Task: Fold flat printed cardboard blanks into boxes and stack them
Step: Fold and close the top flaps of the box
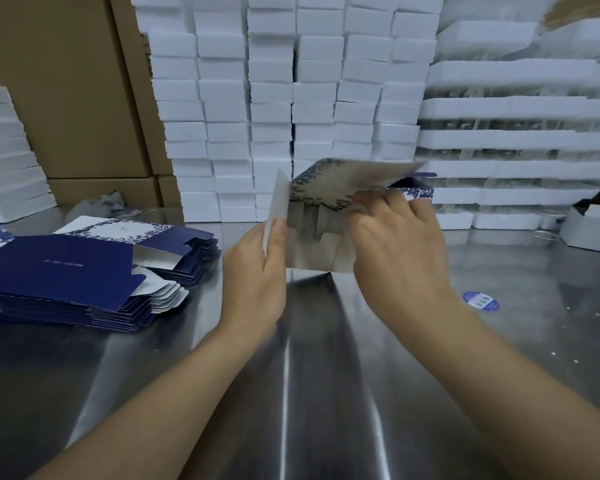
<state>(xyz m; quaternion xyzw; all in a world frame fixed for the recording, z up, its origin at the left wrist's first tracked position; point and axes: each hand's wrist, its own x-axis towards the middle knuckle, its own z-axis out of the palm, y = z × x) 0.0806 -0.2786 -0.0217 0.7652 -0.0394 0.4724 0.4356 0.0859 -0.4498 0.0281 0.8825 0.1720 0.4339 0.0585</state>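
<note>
Here, box (321,237) edges: left hand (257,275), right hand (400,251)

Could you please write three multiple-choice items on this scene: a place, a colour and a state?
1. Where on the steel table does the pile of flat blanks lie?
A) at the person's left
B) at the person's right
C) under both hands
2. What colour is the pile's upper face?
A) red
B) dark blue
C) green
3. What state is the box that the left hand and right hand hold?
A) fully flat
B) partly folded, flaps open
C) closed and stacked
Answers: 1 A, the pile sits left of both arms; 2 B, the topmost sheet is dark blue; 3 B, its grey inside and loose flaps show.
</note>
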